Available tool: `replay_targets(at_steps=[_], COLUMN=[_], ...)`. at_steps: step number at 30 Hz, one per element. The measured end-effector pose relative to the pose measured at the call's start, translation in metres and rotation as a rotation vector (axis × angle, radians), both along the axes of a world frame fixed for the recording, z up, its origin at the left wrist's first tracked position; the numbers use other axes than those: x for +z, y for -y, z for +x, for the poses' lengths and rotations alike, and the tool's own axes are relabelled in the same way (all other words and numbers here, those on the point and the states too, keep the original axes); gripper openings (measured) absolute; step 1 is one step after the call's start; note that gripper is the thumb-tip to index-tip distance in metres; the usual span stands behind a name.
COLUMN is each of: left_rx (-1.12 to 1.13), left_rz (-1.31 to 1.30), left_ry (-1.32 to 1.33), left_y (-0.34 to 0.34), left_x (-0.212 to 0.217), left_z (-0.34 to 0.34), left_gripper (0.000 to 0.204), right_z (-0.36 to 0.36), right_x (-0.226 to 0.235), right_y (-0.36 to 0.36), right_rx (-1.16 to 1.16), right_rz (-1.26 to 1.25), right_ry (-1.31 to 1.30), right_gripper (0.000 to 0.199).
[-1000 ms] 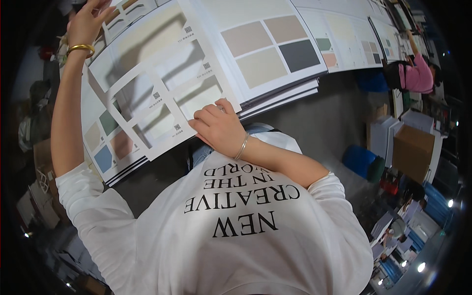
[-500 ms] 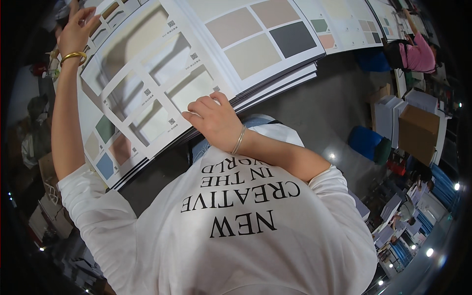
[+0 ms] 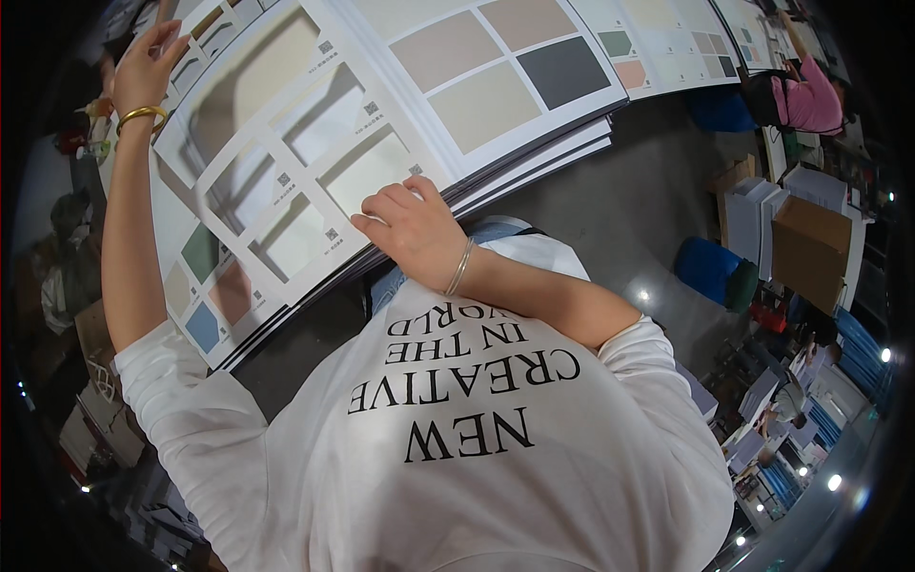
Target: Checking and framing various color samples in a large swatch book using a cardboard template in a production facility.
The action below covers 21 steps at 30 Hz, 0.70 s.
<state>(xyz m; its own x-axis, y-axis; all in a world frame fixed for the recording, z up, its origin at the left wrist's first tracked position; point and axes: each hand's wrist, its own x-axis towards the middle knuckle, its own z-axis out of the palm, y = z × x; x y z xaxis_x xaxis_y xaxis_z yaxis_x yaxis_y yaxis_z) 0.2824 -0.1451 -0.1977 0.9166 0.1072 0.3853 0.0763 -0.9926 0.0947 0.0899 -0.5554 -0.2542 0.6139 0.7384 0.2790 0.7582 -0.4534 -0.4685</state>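
A large color sample book lies spread before me. Its left part carries a white cut-out page (image 3: pixel 250 153) with several window openings, lifted a little so that shadows fall on the pale sheet beneath. My left hand (image 3: pixel 148 71), with a gold bangle, is at this page's far left edge, fingers bent and closed there; the exact contact is partly hidden. My right hand (image 3: pixel 410 224), with thin silver bangles, has curled fingers at the page's near edge, close to the fold. Beige and dark grey swatches (image 3: pixel 567 73) fill the facing page. Green, blue and brown swatches (image 3: pixel 202 324) show at lower left.
Further sample pages (image 3: pixel 658 48) extend to the far right. A person in pink (image 3: pixel 810 100) works there. Blue stools (image 3: pixel 707 272) and an open cardboard box (image 3: pixel 810 243) stand on the right. More tables and stacked boards lie beyond.
My left hand has dropped slightly toward me, and its fingers have shifted at the page edge. My right hand stays nearly where it was.
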Motion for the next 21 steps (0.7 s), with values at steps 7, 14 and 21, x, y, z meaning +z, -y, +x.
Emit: replay_targets(at_steps=[7, 14, 21], left_rx=[-0.022, 0.028, -0.008], left_rz=[-0.036, -0.056, 0.007], left_ry=[-0.056, -0.089, -0.043], left_y=[-0.019, -0.002, -0.014], left_x=[-0.011, -0.007, -0.015], left_z=[0.008, 0.004, 0.006], left_gripper=[0.04, 0.039, 0.04], right_z=[-0.001, 0.001, 0.001], right_x=[-0.001, 0.0, -0.001], right_y=[-0.001, -0.001, -0.002], right_rx=[0.006, 0.007, 0.012], right_rz=[-0.018, -0.032, -0.033], right_ry=[-0.017, -0.019, -0.031], right_gripper=[0.031, 0.031, 0.031])
